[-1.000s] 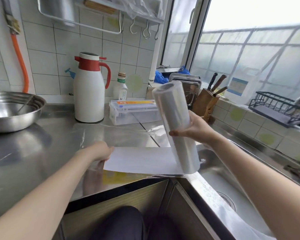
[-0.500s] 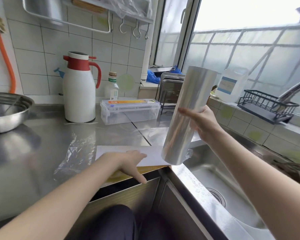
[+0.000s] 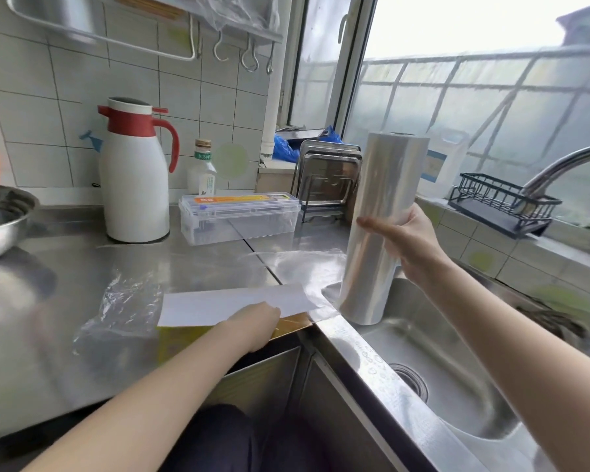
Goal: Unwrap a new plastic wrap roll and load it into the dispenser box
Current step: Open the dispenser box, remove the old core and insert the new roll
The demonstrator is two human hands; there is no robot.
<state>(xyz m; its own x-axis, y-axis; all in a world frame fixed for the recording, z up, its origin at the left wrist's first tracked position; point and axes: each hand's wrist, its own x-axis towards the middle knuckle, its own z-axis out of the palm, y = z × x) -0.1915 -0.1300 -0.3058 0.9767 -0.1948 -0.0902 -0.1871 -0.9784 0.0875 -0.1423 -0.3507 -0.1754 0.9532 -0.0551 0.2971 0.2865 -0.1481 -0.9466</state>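
Here the right hand (image 3: 410, 240) grips the plastic wrap roll (image 3: 379, 229) around its middle, holding it nearly upright above the corner where the steel counter (image 3: 65, 291) meets the sink (image 3: 457, 356) — roughly three o'clock in view. The left hand (image 3: 257, 322) rests curled on the near edge of a white paper sheet (image 3: 225, 301) lying flat at six o'clock; whether it pinches the sheet, I cannot tell. The clear dispenser box (image 3: 240, 218) sits at twelve o'clock, lid closed, just beside a white-and-red jug (image 3: 135, 175). Crumpled clear film (image 3: 123, 311) lies at nine o'clock.

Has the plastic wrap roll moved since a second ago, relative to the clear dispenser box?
Yes. The plastic wrap roll, held by the right hand, has swung upright and shifted right, away from the dispenser box toward the sink.
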